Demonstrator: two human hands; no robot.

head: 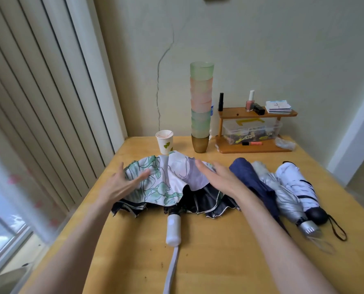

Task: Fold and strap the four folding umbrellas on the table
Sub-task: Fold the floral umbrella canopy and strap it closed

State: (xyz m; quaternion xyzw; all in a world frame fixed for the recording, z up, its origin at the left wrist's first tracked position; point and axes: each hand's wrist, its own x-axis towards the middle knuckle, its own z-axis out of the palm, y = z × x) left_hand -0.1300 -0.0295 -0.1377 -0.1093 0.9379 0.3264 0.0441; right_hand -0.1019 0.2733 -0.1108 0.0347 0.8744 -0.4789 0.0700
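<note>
I note my left grip [123, 184] and right grip [216, 175] spread flat over the loose floral umbrella [166, 181] on the tabletop [219, 251].

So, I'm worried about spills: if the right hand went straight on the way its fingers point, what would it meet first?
Likely the floral umbrella canopy beneath the right hand; if it clears the cloth, the paper cup stands roughly in line beyond. Height is unclear.
</note>
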